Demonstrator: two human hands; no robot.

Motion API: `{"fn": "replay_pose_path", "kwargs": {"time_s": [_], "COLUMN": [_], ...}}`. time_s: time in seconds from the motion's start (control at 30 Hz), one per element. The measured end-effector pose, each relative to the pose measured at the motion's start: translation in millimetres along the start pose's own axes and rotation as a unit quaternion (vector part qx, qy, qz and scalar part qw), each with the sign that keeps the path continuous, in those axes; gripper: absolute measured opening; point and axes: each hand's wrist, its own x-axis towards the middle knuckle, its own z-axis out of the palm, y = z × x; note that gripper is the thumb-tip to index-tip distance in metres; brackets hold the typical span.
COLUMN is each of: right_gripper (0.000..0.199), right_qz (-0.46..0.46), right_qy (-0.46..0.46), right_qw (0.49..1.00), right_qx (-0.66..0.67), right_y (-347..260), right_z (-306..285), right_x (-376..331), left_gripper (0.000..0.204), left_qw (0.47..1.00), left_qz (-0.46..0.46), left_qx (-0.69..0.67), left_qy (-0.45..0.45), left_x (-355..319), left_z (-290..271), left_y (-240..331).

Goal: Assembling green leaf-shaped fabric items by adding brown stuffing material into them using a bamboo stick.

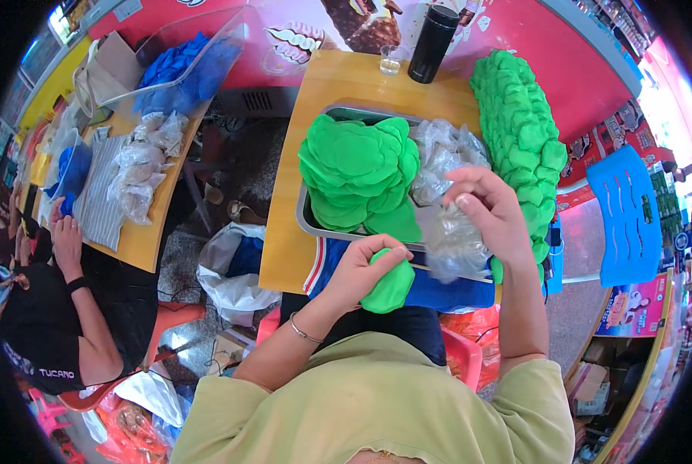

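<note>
The left hand (361,271) grasps a green piece (388,288), thumb over its upper edge, just off the near edge of the counter (284,251). The piece looks curved, its longer axis slanting from lower left to upper right. The right hand (491,216) pinches a clear bag (456,246) between thumb and fingers; the bag hangs below the grip, crumpled. The relation that matters: the bag lies to the right of the green piece and a little farther from the body, near it but apart, its lower end turned towards the piece. Of the 2 hands, the left is nearer the tray (306,215) with its green stack (357,174); the right is nearer the green heap (520,139). More plastic (446,151) lies between stack and heap.

Light lettering on the co-worker's black sleeve (58,373) is legible. The pink poster (632,307) at right also carries print, too small to make out. No label shows on the green piece.
</note>
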Motion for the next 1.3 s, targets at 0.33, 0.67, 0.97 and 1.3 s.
{"fn": "replay_pose_path", "kwargs": {"time_s": [0.33,0.67,0.97,1.3], "right_gripper": [0.026,0.027,0.016,0.011], "right_qz": [-0.050,0.042,-0.075,-0.141], "right_qy": [-0.088,-0.098,0.004,0.039], "right_qw": [0.995,0.979,0.997,0.951], "right_qx": [0.022,-0.173,-0.017,-0.272], "right_y": [-18.7,-14.1,8.8,-35.3], "right_z": [25.0,19.3,15.1,-8.9], "right_x": [-16.7,-21.5,-29.0,-9.0], "left_gripper": [0.042,0.007,0.013,0.029], "left_qw": [0.988,0.977,0.965,0.976], "left_qz": [0.053,0.150,0.221,0.153], "left_qx": [0.115,0.142,0.143,0.155], "left_qy": [-0.093,-0.050,-0.003,-0.025], "left_x": [2.0,-6.0,-15.3,-13.0], "left_z": [4.0,6.0,8.9,1.4], "left_y": [-15.5,4.2,27.0,28.6]}}
